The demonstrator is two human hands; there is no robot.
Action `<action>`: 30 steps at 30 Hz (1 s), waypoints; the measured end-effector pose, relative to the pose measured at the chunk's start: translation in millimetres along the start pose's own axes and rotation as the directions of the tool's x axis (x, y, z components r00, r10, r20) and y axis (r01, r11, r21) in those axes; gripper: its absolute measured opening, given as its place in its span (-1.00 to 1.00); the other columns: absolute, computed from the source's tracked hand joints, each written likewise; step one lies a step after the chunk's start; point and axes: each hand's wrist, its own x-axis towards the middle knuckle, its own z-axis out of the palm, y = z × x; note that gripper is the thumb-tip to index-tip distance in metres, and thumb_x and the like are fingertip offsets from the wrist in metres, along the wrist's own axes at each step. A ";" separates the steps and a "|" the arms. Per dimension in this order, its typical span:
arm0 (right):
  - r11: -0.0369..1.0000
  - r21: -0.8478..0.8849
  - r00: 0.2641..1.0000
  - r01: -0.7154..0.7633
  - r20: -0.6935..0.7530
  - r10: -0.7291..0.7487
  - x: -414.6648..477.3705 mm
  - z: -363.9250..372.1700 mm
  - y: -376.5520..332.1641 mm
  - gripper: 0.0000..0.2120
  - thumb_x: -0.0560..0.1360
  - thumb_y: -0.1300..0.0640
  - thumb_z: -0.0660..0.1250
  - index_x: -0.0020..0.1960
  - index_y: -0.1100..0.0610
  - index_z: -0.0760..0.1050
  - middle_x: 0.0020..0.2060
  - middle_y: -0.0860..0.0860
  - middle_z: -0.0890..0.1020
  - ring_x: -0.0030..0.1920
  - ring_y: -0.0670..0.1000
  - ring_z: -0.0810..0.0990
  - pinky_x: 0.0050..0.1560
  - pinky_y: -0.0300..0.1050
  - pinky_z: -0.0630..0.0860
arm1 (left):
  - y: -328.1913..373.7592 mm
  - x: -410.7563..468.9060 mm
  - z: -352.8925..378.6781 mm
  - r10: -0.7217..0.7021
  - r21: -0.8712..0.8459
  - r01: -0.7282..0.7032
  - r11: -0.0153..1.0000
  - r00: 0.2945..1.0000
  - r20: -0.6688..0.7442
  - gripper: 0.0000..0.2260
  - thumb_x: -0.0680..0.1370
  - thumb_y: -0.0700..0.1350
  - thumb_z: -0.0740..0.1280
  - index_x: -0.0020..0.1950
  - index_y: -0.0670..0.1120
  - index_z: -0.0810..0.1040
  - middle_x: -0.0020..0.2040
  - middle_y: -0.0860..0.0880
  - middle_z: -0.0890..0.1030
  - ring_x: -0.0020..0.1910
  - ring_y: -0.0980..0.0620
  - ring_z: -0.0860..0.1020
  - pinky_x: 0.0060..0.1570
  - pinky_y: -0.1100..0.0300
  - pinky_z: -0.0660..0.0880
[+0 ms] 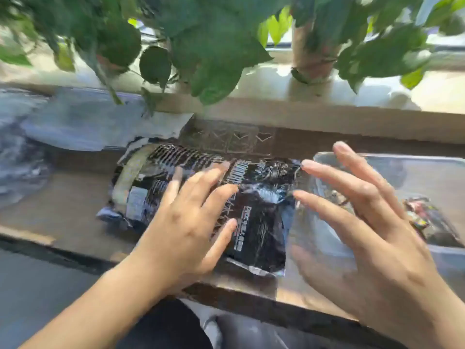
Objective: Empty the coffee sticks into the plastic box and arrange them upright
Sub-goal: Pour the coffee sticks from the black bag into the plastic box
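The black bag (208,197) lies on the ledge (63,217), just left of the box (427,172). Left hand (186,222) rests flat on it; right hand (364,222) hovers spread, empty. Foil looks soft, light, perhaps slippery: pinch its crimped ends

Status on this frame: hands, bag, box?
Left hand flat on black coffee bag. Right hand open over clear plastic box. Bag lies left of box. Nothing between them.
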 end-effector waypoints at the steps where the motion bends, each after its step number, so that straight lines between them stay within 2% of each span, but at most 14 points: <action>1: 1.000 -0.003 1.000 0.011 -0.015 -0.012 -9.9 3.9 -9.5 -0.65 0.49 0.08 0.43 0.18 0.28 0.62 0.36 0.19 0.48 0.51 0.25 0.31 0.48 0.24 0.30 | 2.7 -10.2 1.6 0.006 -0.021 -0.006 1.000 1.000 -0.027 -0.66 0.56 0.00 0.27 0.25 -0.16 0.52 0.44 -0.19 0.43 0.40 -0.19 0.45 0.30 -0.34 0.33; 3: 0.999 0.009 0.999 0.036 0.016 -0.037 -30.0 12.6 -17.8 -0.65 0.47 0.08 0.46 0.17 0.27 0.64 0.36 0.20 0.48 0.52 0.24 0.31 0.50 0.21 0.28 | 4.6 -25.8 2.9 0.022 -0.074 -0.027 0.997 0.997 -0.069 -0.74 0.55 -0.02 0.29 0.15 -0.15 0.54 0.42 -0.17 0.44 0.40 -0.16 0.44 0.32 -0.33 0.31; 6: 0.999 -0.024 0.994 0.037 0.101 -0.035 -53.1 30.1 -23.3 -0.64 0.37 0.22 0.61 0.14 0.25 0.67 0.37 0.22 0.50 0.52 0.26 0.31 0.46 0.23 0.32 | 2.3 -45.0 4.6 0.078 -0.172 -0.083 0.982 0.996 -0.031 -0.76 0.53 0.04 0.33 0.10 -0.07 0.53 0.46 -0.10 0.41 0.49 -0.07 0.35 0.37 -0.36 0.27; 7: 0.998 -0.046 0.992 0.046 0.123 -0.040 -57.3 34.4 -23.4 -0.61 0.33 0.24 0.63 0.13 0.24 0.67 0.38 0.23 0.50 0.52 0.26 0.31 0.46 0.24 0.32 | -0.7 -49.2 5.0 0.115 -0.169 -0.115 0.979 0.993 -0.014 -0.74 0.52 0.08 0.35 0.09 -0.05 0.52 0.47 -0.09 0.39 0.51 -0.05 0.33 0.38 -0.37 0.26; 9: 0.997 -0.056 0.989 0.047 0.142 -0.038 -58.9 38.2 -24.2 -0.61 0.33 0.17 0.65 0.11 0.22 0.67 0.39 0.22 0.49 0.53 0.26 0.28 0.50 0.21 0.27 | -8.9 -52.3 6.8 0.191 -0.131 -0.190 0.973 0.981 0.000 -0.72 0.49 0.12 0.40 0.07 -0.03 0.51 0.47 -0.09 0.39 0.52 -0.03 0.31 0.41 -0.35 0.24; 11: 0.999 -0.045 0.993 0.003 0.118 0.003 -56.6 39.0 -26.4 -0.62 0.34 0.07 0.64 0.08 0.19 0.67 0.41 0.18 0.48 0.55 0.24 0.25 0.55 0.16 0.19 | -17.5 -51.8 10.2 0.234 -0.100 -0.235 0.967 0.972 -0.021 -0.72 0.46 0.08 0.42 0.05 -0.02 0.49 0.45 -0.10 0.43 0.51 -0.04 0.34 0.40 -0.36 0.25; 14: 0.999 -0.007 0.997 -0.044 0.068 0.044 -50.1 38.9 -30.9 -0.69 0.35 0.07 0.61 0.03 0.16 0.67 0.40 0.14 0.48 0.56 0.21 0.24 0.56 0.12 0.17 | -27.8 -49.7 15.3 0.255 -0.062 -0.261 0.963 0.963 -0.084 -0.79 0.47 0.03 0.38 0.03 -0.02 0.48 0.40 -0.11 0.49 0.46 -0.06 0.41 0.38 -0.35 0.30; 17: 0.998 0.041 0.997 -0.056 0.050 0.054 -46.1 41.6 -33.8 -0.83 0.43 0.09 0.52 -0.02 0.14 0.67 0.38 0.12 0.51 0.56 0.17 0.26 0.49 0.16 0.30 | -33.2 -47.5 19.8 0.286 -0.049 -0.298 0.953 0.943 -0.170 -0.90 0.51 -0.05 0.34 -0.05 -0.06 0.55 0.34 -0.12 0.56 0.39 -0.06 0.49 0.35 -0.31 0.36; 20: 0.991 0.099 0.996 -0.087 0.038 0.083 -43.6 44.3 -35.7 -0.88 0.50 0.07 0.40 -0.09 0.12 0.65 0.37 0.08 0.53 0.55 0.13 0.28 0.40 0.20 0.41 | -34.1 -43.7 22.7 0.295 -0.065 -0.318 0.946 0.925 -0.240 -0.85 0.56 -0.11 0.33 -0.16 -0.12 0.62 0.28 -0.12 0.61 0.33 -0.05 0.55 0.36 -0.25 0.39; 22: 0.988 0.132 0.996 -0.084 0.031 0.081 -40.3 45.1 -35.9 -0.89 0.51 0.11 0.37 -0.15 0.09 0.63 0.35 0.06 0.54 0.54 0.11 0.31 0.37 0.23 0.43 | -33.5 -41.1 22.5 0.281 -0.085 -0.313 0.946 0.921 -0.270 -0.85 0.57 -0.14 0.33 -0.16 -0.14 0.61 0.27 -0.11 0.62 0.32 -0.03 0.56 0.38 -0.21 0.38; 25: 0.990 0.139 0.999 -0.026 0.046 0.020 -29.1 42.8 -33.5 -0.86 0.45 0.17 0.42 -0.20 -0.04 0.68 0.37 0.02 0.54 0.53 0.13 0.32 0.36 0.28 0.41 | -36.5 -36.5 19.5 0.255 -0.135 -0.307 0.942 0.918 -0.304 -0.93 0.58 -0.17 0.31 -0.08 -0.13 0.56 0.27 -0.08 0.63 0.31 -0.03 0.57 0.41 -0.17 0.36; 30: 0.994 0.100 0.984 0.049 0.166 -0.065 -5.1 29.2 -31.2 -0.79 0.38 0.16 0.46 -0.14 -0.15 0.72 0.45 -0.02 0.47 0.58 0.13 0.23 0.47 0.31 0.25 | -39.9 -20.1 7.1 0.209 -0.180 -0.289 0.940 0.907 -0.366 -0.98 0.60 -0.16 0.28 0.00 -0.05 0.47 0.21 0.00 0.66 0.26 0.07 0.59 0.37 -0.10 0.41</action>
